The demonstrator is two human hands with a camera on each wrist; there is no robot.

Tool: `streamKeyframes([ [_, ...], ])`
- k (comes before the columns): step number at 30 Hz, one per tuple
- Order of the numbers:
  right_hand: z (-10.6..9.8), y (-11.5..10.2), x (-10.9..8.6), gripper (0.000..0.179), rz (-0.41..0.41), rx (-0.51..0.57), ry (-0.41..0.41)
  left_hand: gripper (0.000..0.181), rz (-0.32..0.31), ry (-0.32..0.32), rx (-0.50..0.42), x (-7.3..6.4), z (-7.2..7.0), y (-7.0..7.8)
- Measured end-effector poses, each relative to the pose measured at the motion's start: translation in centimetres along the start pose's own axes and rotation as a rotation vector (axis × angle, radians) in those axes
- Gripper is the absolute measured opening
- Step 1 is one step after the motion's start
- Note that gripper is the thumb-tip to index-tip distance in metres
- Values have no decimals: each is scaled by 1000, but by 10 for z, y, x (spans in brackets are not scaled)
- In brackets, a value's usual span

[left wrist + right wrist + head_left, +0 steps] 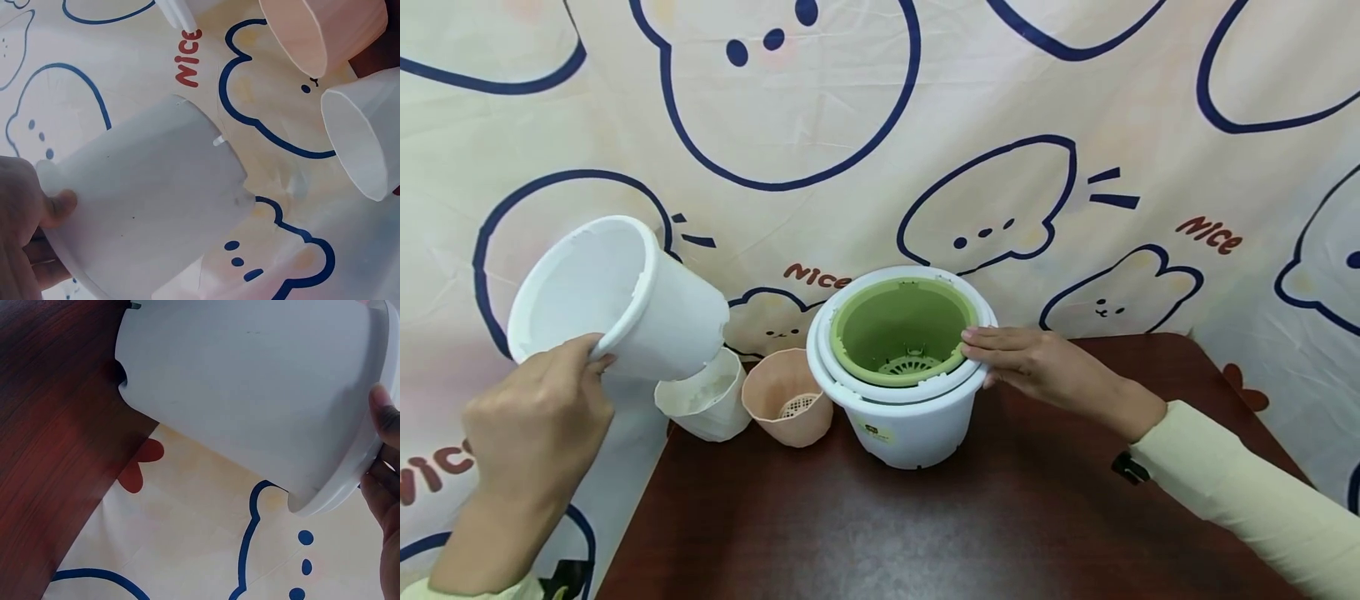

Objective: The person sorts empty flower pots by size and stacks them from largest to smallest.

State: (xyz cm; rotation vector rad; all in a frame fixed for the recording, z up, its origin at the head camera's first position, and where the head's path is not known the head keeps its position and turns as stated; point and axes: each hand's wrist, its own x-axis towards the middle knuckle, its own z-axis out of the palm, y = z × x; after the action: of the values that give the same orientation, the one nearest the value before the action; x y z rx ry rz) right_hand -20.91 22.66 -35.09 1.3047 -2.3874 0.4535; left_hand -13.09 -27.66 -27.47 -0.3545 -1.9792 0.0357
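Observation:
At the left, my left hand [542, 408] grips the rim of a white plastic flower pot [677, 321], raised and tilted with its mouth toward the lower left. The thumb lies on its outer wall in the left wrist view. A stack of nested pots stands upright on the table: a green flower pot [902, 325] with a slotted bottom sits inside white flower pots [910, 429]. My right hand [1037, 358] holds the stack's rim at the right, its fingers over the edge. In the right wrist view, its thumb [380, 403] presses just below the white rim.
Left of the stack are a small pink pot [797, 421] with a mesh bottom and a small white pot [718, 412] near the table's left edge. The dark brown table [880, 533] meets a cartoon-printed cloth [820, 225] behind and beside it.

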Motion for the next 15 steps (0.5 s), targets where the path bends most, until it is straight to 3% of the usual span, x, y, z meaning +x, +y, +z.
streamKeyframes([
  [6, 1, 0, 1, 57, -7, 0, 8, 23, -4, 55, -18, 5, 5, 0],
  [11, 1, 0, 2, 57, 1, 11, 2, 21, -35, 51, -46, 11, 6, 4],
  [15, 1, 0, 1, 56, 9, 15, -1, 17, -49, 106, -90, 16, 8, 11],
])
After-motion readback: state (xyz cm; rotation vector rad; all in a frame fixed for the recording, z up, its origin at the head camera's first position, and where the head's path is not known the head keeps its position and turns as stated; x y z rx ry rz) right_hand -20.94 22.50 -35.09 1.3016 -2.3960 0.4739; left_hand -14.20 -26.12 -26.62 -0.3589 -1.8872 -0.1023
